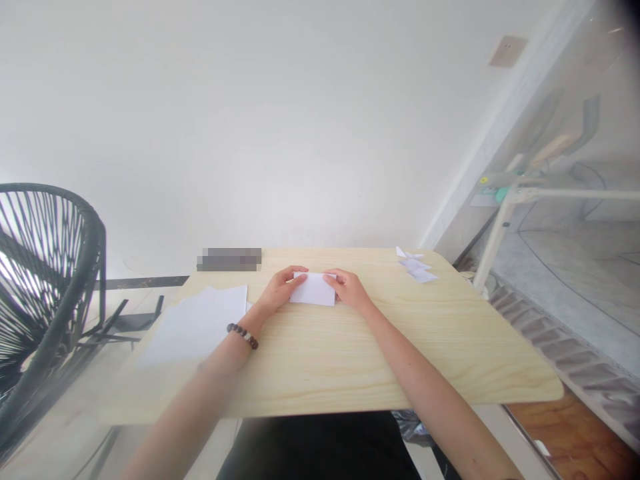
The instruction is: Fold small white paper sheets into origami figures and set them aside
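Note:
A small white rectangle of folded paper (pixel 314 291) is held up just over the middle of the table, near its far side. My left hand (pixel 284 290) grips its left edge, thumb on the front face and fingers behind. At the right edge, my right hand (pixel 349 288) pinches the same paper, its thumb near the top corner. The fingers behind the paper are mostly hidden. To the left lie several overlapping white sheets (pixel 200 323). Several small folded paper pieces (pixel 417 265) with pointed tips sit at the far right of the table.
The pale wooden table (pixel 450 353) has its far edge by a white wall. A blurred-out dark block (pixel 229 259) occupies its far left corner. A dark corded chair (pixel 90 267) stands left of the table, and a white metal frame (pixel 495 240) stands to the right.

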{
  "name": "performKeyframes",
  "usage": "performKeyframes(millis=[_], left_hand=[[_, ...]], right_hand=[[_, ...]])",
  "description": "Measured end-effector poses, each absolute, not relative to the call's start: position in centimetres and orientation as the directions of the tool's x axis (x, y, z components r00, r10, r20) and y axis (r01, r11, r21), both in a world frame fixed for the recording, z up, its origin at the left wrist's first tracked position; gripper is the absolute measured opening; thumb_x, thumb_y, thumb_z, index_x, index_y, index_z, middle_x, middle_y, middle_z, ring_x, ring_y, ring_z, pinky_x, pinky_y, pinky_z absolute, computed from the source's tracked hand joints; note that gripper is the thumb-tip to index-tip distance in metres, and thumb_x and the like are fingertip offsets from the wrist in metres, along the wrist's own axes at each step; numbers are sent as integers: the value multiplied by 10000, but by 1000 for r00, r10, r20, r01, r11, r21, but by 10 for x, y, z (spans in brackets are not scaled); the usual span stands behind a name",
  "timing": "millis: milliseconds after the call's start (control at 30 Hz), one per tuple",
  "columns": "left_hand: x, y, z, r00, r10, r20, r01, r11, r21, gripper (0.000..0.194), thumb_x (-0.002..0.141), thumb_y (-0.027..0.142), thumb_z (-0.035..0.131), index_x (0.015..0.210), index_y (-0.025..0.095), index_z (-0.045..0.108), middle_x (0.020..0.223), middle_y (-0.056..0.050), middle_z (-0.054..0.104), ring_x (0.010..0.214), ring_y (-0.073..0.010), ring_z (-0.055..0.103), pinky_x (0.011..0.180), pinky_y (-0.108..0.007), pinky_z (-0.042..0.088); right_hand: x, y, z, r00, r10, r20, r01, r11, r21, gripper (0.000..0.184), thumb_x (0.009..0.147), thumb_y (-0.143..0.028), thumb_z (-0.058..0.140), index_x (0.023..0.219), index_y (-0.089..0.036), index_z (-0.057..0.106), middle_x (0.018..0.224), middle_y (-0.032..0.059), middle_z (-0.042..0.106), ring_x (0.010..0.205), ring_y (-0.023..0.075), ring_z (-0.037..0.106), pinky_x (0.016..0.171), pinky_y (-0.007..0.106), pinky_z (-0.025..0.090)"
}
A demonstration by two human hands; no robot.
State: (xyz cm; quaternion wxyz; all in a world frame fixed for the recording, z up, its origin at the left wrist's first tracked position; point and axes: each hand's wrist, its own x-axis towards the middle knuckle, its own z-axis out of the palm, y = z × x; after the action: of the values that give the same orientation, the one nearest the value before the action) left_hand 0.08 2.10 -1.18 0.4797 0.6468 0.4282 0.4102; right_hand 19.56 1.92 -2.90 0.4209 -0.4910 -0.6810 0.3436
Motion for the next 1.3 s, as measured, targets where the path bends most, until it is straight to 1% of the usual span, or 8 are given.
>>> performKeyframes(millis=[200, 333, 700, 867, 1133, 1300], left_hand=[[2, 21, -11, 284, 952, 117, 162, -168, 972, 434, 689, 472, 502, 970, 145, 554, 705, -27, 559, 562, -95, 463, 460, -182, 322], [2, 22, -12, 279, 955, 101, 157, -149, 976, 436, 670, 468, 527, 966, 149, 552, 672, -14, 551, 539, -92, 464, 448, -181, 314], [2, 22, -12, 275, 958, 81, 136, -122, 983, 465, 638, 470, 551, 974, 150, 555, 724, -34, 579, 588, -117, 514, 472, -197, 353], [2, 22, -12, 270, 960, 74, 132, -113, 985, 479, 644, 474, 547, 994, 148, 547, 700, -26, 571, 575, -111, 504, 467, -196, 345], [3, 21, -12, 257, 964, 71, 122, -105, 987, 497, 629, 490, 555, 985, 143, 551, 750, -44, 589, 609, -122, 517, 494, -206, 364], [2, 23, -15, 268, 960, 87, 117, -122, 986, 476, 639, 476, 553, 982, 146, 549, 769, -45, 588, 615, -120, 518, 499, -205, 368]], right_hand=[[196, 18, -28, -168, 958, 231, 391, 280, -877, 388, 718, -473, 455, 940, -183, 585, 664, 21, 598, 566, 116, 534, 506, 219, 425], [195, 18, -28, -160, 959, 232, 384, 277, -881, 389, 707, -465, 472, 941, -177, 588, 680, 27, 601, 592, 123, 541, 518, 220, 429], [195, 18, -28, -166, 960, 225, 354, 271, -895, 382, 687, -434, 507, 945, -164, 586, 734, 36, 615, 639, 127, 554, 536, 215, 434], [195, 18, -28, -171, 966, 192, 346, 241, -907, 404, 677, -455, 506, 946, -164, 582, 705, 31, 609, 610, 126, 550, 506, 215, 430], [195, 18, -28, -162, 968, 191, 356, 238, -904, 395, 673, -449, 513, 929, -158, 590, 706, 35, 613, 611, 130, 553, 521, 224, 436], [195, 17, -27, -169, 974, 154, 326, 203, -923, 406, 671, -444, 516, 948, -155, 582, 711, 35, 615, 592, 126, 550, 483, 212, 429]])
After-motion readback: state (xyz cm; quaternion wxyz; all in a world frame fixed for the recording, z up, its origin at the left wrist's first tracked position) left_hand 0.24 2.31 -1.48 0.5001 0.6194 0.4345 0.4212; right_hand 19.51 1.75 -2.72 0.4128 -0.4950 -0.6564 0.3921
